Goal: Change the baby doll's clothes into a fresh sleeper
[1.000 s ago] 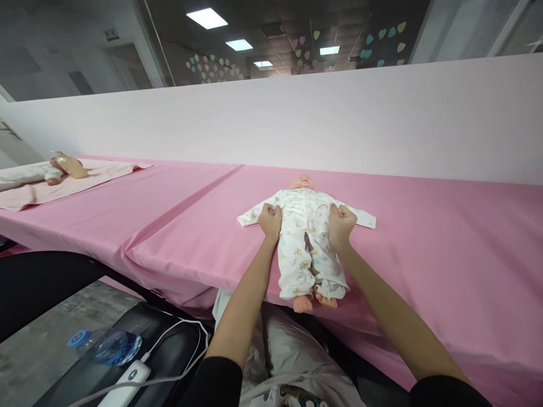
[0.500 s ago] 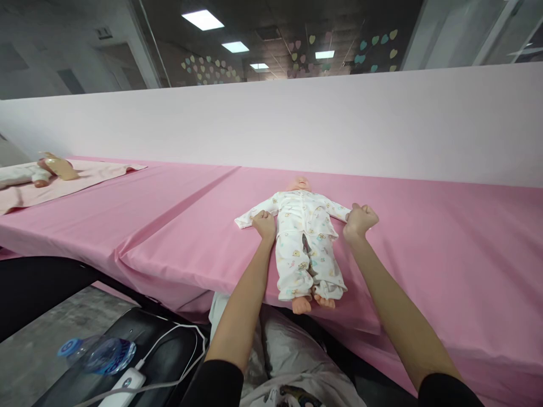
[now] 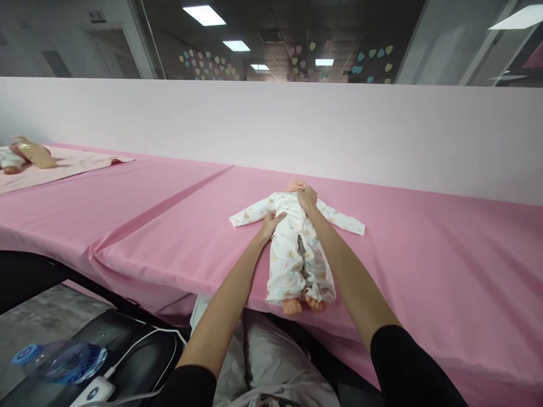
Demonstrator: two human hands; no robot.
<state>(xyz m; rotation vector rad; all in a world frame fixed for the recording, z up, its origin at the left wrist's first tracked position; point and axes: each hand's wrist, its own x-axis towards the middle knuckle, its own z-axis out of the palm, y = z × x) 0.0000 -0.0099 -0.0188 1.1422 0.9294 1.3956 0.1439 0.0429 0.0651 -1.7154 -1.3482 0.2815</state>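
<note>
- The right hand [image 3: 307, 198] is resting at the collar of the baby doll's top [image 3: 289, 204], its fingers curling together; whether they are clamping the cloth, I cannot tell.
- It has just been moving in from beside the doll's left sleeve [image 3: 345, 222], so attention is likely shifting from the sleeve to the neckline.
- The left hand [image 3: 268, 225] is lying against the doll's right side near the waist, its thumb reaching over the top. It has been opening from a fist, and its thumb and fingers are now standing apart, seemingly steadying the body.
- The baby doll [image 3: 296, 185] is lying face up on the pink-covered bench [image 3: 424, 265], its head towards the white partition [image 3: 271, 124] and its bare feet [image 3: 292, 306] near the front edge.
- Both sleeves are spreading outward, no longer touched by either hand, while the patterned trousers [image 3: 282, 268] are covering the legs, with a dark gap showing at the crotch.
- Farther left, a pump bottle [image 3: 39, 155] is leaning beside a partly visible second doll [image 3: 11, 161] on a pale pink cloth [image 3: 87, 164].
- Below, a water bottle [image 3: 70, 360] is lying on a black chair [image 3: 144, 362], near a white device [image 3: 95, 392] with a cable running from it.
</note>
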